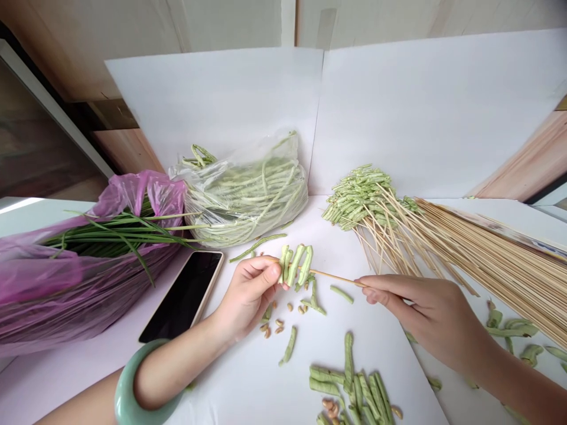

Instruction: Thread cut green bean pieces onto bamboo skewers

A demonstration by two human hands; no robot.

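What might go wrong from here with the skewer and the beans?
The left hand pinches the bean pieces, and the far end of the thin skewer is hidden there, so that hand might get pricked. A bare stretch of skewer shows between the pieces and the right hand, so it could bend under a hard push.

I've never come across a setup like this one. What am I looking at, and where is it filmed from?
There is no machine: one head-worn camera looks forward and down at a person's bare hands. The left hand, with a green bangle on that arm, pinches threaded bean pieces on a wooden skewer; the right hand holds the skewer's other end. On the white surface lie loose bean pieces, tan seeds and a phone. Left, a purple bag; farther back, a clear bag of long beans; right, loaded skewers and bare skewers.
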